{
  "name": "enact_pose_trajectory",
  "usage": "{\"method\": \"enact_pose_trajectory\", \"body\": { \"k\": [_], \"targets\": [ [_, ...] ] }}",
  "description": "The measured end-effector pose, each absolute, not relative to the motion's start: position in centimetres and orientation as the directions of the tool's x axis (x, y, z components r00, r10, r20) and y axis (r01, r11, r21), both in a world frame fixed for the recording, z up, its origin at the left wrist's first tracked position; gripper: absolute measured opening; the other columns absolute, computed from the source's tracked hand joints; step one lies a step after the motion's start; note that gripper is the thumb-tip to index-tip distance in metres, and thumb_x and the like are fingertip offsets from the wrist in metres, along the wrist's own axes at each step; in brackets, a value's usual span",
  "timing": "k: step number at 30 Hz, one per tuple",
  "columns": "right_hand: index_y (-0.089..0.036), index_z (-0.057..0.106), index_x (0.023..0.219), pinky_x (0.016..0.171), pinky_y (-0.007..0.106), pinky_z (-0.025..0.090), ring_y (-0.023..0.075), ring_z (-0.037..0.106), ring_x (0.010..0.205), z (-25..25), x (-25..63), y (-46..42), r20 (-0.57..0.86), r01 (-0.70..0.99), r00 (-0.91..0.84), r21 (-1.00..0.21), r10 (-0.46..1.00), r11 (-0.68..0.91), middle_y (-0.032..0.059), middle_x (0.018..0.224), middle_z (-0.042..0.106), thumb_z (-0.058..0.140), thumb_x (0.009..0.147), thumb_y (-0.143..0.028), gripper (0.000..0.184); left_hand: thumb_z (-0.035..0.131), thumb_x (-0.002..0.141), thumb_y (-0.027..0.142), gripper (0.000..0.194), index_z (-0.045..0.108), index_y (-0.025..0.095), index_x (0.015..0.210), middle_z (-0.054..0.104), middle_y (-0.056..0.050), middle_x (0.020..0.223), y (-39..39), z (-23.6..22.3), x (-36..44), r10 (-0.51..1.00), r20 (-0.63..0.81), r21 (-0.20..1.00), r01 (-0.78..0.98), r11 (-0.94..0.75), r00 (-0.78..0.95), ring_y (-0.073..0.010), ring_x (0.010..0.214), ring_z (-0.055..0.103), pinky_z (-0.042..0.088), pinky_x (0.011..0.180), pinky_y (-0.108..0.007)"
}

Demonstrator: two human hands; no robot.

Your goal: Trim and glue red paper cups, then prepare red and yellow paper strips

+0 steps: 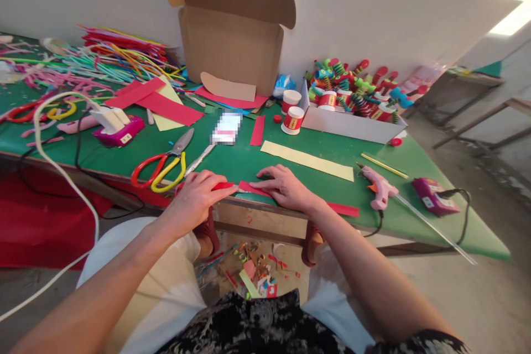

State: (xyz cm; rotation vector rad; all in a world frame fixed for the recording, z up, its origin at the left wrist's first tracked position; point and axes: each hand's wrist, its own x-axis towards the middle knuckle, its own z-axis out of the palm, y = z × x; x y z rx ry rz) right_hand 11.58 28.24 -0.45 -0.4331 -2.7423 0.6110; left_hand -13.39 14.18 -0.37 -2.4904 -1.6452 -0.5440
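At the front edge of the green table, my left hand (201, 194) has its fingers closed over a piece of red paper strip (224, 185). My right hand (286, 187) presses its fingertips and thumb on a second red piece (251, 188) just to the right. Between the two pieces shows a small pale bit that I cannot make out. Another stretch of red paper strip (343, 209) emerges beyond my right wrist; whether it joins the piece under my fingers is hidden. Scissors (164, 165) with red and yellow handles lie left of my hands.
A cream paper strip (307, 161) lies ahead of my right hand. A pink glue gun (379, 188) and purple power block (435, 196) sit right. Behind stand red-and-white cups (292, 120), a white box (352, 124) of colourful figures and an open cardboard box (232, 44). Pipe cleaners (120, 58) pile left.
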Motion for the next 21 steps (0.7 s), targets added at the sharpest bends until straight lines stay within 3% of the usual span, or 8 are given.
{"method": "enact_pose_trajectory", "body": {
  "k": [21],
  "targets": [
    [-0.033,0.070,0.125,0.093,0.043,0.043,0.0221,0.053,0.100,-0.7,11.6,28.1,0.258,0.209,-0.902,-0.442,0.347,0.873,0.0093,0.123,0.062,0.047,0.100,-0.020,0.037,0.038,0.080,-0.006,0.064,0.067,0.028,0.127,0.066,-0.008,0.118,14.1,0.0,-12.2,0.870,0.347,0.104,0.908,-0.407,0.351,-0.0253,0.106,0.051,0.040,0.082,-0.039]
  ]
}}
